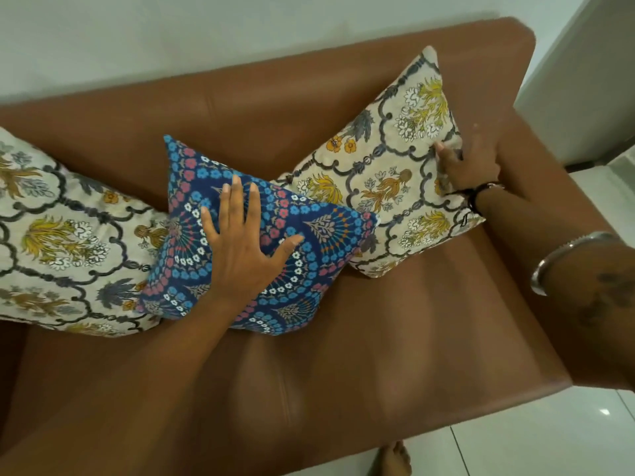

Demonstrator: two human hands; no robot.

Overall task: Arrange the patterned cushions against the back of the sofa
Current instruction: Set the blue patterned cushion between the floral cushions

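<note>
Three patterned cushions lie on a brown leather sofa (395, 338). A blue floral cushion (309, 242) leans in the middle, overlapping a cream floral cushion (62, 242) at the left. Another cream floral cushion (388, 166) leans against the sofa back and right armrest. My left hand (240, 245) lies flat with fingers spread on the face of the blue cushion. My right hand (470, 163) grips the right edge of the right cream cushion, between it and the armrest; its fingertips are partly hidden.
A white wall (171, 39) runs behind the sofa back. White floor tiles (549, 441) lie at the lower right, where a bare foot (393, 460) shows at the sofa's front edge. A pale panel (584, 80) stands at the upper right.
</note>
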